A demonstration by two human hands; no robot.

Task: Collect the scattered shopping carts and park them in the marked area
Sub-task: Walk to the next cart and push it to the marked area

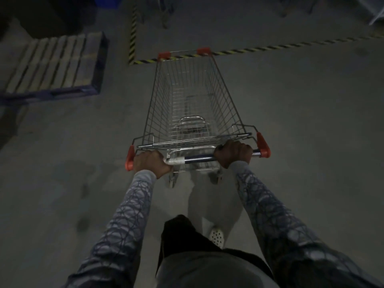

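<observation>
gripping the wire shopping cart [193, 104] by its blue handle bar [199, 157] with both fists: left hand [150, 164] curled tight round the bar's left end, just beside a white taped patch [175, 161]; right hand [233, 154] curled round it near the right red end cap [263, 145]. out ahead on the grey concrete floor [301, 121], with the cart's nose at the black-and-yellow striped tape [270, 47], red front bumpers [164, 55] overlapping that line in view. off to the left, well apart, a wooden pallet [52, 65]. below, between the sleeves, one white perforated shoe [216, 235].
</observation>
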